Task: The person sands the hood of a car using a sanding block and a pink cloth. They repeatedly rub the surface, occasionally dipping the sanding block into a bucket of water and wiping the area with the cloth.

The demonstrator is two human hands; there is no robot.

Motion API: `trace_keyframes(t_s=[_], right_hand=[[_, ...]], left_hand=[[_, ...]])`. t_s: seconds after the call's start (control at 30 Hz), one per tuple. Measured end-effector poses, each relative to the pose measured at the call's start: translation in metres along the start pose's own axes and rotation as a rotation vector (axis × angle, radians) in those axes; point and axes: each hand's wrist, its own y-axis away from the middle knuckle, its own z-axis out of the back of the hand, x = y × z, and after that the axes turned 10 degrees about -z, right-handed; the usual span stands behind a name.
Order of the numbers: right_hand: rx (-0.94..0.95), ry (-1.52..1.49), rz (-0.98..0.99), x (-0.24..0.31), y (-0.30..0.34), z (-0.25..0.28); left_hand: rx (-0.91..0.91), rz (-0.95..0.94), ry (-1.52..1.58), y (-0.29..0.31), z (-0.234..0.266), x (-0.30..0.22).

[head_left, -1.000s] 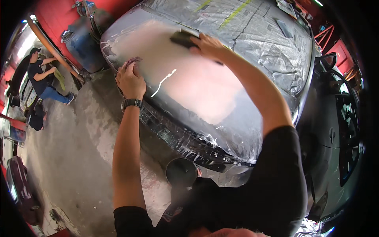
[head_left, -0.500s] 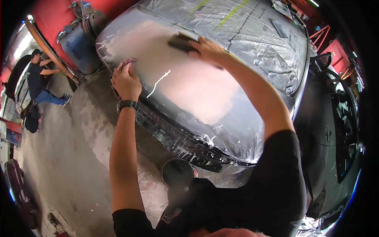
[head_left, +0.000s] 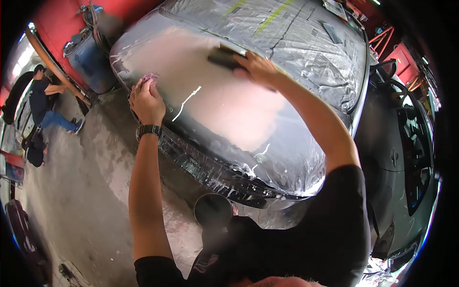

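A long dark sanding block (head_left: 223,57) lies on the far part of the car's hood (head_left: 229,107), on a broad pinkish-white filler patch. My right hand (head_left: 259,70) grips the block from above, somewhat blurred. At the hood's left front edge, my left hand (head_left: 147,104) has its fingers curled around a crumpled pinkish-purple cloth (head_left: 151,77); most of the cloth is hidden beneath them. Between my hands, a thin white streak (head_left: 187,103) runs over the grey surface near the patch.
Plastic sheeting (head_left: 311,52) covers the car behind the hood. A dark car (head_left: 382,177) stands close on the right. At far left, a person in a dark shirt (head_left: 39,100) works by another vehicle. A blue drum (head_left: 90,62) stands beyond the hood's left corner.
My right hand and the sanding block have shifted slightly rightward and nearer across the filler patch. My left hand stays at the hood edge with the cloth. The whole view has turned a little.
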Motion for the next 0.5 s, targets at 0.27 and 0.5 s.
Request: trace_keyframes(t_s=[0.27, 0.5], right_hand=[[0.046, 0.027, 0.088, -0.035, 0.065, 0.016], [-0.025, 0.027, -0.005, -0.011, -0.006, -0.004]], left_hand=[[0.0, 0.02, 0.075, -0.005, 0.013, -0.017], [0.019, -0.033, 0.023, -0.001, 0.003, -0.003]])
